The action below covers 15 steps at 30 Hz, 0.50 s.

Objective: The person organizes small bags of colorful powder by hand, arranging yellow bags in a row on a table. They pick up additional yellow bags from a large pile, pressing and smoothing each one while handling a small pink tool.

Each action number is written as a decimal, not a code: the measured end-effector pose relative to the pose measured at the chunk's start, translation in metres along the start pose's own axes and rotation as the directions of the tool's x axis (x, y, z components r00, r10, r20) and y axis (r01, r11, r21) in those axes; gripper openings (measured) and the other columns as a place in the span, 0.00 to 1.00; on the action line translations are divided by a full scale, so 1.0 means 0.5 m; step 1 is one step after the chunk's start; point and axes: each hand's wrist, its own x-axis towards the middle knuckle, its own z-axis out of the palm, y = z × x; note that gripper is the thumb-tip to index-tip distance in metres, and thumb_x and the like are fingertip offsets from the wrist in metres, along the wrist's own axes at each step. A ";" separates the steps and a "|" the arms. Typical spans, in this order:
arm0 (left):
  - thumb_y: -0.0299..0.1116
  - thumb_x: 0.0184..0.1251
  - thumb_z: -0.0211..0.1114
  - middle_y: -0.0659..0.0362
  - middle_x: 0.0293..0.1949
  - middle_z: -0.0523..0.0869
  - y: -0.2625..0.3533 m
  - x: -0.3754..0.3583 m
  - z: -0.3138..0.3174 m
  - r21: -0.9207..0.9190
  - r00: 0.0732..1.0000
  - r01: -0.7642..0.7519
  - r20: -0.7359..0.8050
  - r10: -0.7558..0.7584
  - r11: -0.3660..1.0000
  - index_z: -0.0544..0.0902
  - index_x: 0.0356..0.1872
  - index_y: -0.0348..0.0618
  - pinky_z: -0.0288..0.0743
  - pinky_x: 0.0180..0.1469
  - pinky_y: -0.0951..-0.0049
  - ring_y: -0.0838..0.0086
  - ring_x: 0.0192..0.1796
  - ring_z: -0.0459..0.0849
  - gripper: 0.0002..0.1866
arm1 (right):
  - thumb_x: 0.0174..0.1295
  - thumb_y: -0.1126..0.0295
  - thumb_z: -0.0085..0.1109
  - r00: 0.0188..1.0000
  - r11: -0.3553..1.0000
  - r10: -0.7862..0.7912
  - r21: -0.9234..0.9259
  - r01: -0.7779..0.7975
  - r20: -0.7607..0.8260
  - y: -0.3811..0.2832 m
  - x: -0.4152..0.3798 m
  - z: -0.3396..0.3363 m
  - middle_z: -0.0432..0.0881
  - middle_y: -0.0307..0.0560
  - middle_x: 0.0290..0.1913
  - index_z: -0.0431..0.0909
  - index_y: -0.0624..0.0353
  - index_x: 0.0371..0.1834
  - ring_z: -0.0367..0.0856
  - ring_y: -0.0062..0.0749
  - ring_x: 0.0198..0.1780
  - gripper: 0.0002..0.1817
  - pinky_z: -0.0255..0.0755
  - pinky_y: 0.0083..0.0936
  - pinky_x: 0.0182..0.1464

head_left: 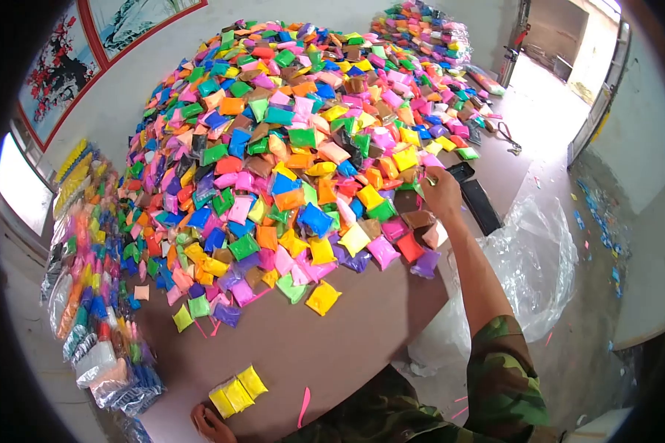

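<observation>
My right hand (441,193) reaches to the right edge of a big heap of small colored packets (288,140). Its fingers are bent and pressed together among the packets; what they grip is hidden. Close by lie a brown packet (419,219) and a green packet (382,210). At the bottom edge, my left hand (208,424) shows only in part, beside a short row of yellow packets (238,391) on the brown table (332,336). Its fingers look curled, but most of the hand is cut off.
A black tray (481,207) lies right of the heap, near a clear plastic bag (528,258) at the table's edge. Bundled bags of packets (96,295) line the left side. A pink strip (304,407) rests near me. An open doorway (550,96) stands back right.
</observation>
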 end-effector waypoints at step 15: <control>0.34 0.82 0.61 0.43 0.50 0.90 0.100 0.028 -0.024 0.145 0.999 0.018 0.043 -0.025 0.989 0.89 0.51 0.33 0.81 0.61 0.51 0.47 0.54 0.86 0.14 | 0.57 0.57 0.73 0.976 0.998 0.021 -0.067 -0.007 0.215 0.044 0.156 0.093 0.91 0.56 0.50 0.85 0.50 0.62 0.89 0.54 0.56 0.28 0.81 0.47 0.56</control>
